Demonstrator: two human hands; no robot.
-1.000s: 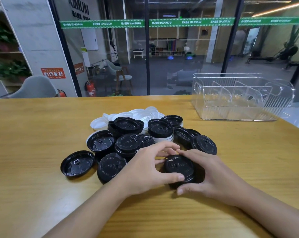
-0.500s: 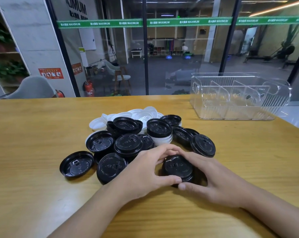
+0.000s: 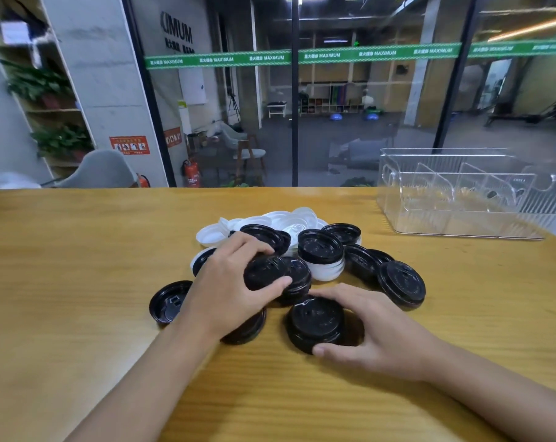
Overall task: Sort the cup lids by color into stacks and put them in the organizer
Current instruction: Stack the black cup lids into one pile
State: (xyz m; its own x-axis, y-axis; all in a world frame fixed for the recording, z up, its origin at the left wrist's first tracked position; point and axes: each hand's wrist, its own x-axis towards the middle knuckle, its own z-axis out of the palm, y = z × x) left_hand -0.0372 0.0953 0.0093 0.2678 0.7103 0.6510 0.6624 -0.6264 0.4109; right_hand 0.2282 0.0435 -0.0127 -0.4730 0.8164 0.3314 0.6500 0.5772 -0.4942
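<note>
While both hands sit at the near edge of the heap, the items on view run as follows.

Table (image 3: 79,282): yellow wood, bearing everything.

Pile (image 3: 363,261): black lids at mid-table, some dome-up, some upturned.

White lids (image 3: 280,218): along the far side of the pile, partly under black ones (a short white stack (image 3: 327,272) carries a black one on top).

Left hand (image 3: 235,282): curled round a black lid (image 3: 264,271), thumb on the near rim, fingers over the far rim, at the pile's near left. Whether it is lifted clear I cannot tell.

Right hand (image 3: 366,327): thumb and fingers curved round a black stack (image 3: 316,323), which rests on the table just near of the pile, right of the left hand.

Loose lid (image 3: 168,303): black, upturned, left of the pile, touching the table, partly behind the left wrist.

Organizer (image 3: 461,199): clear plastic with dividers, far right, well apart from the pile.
</note>
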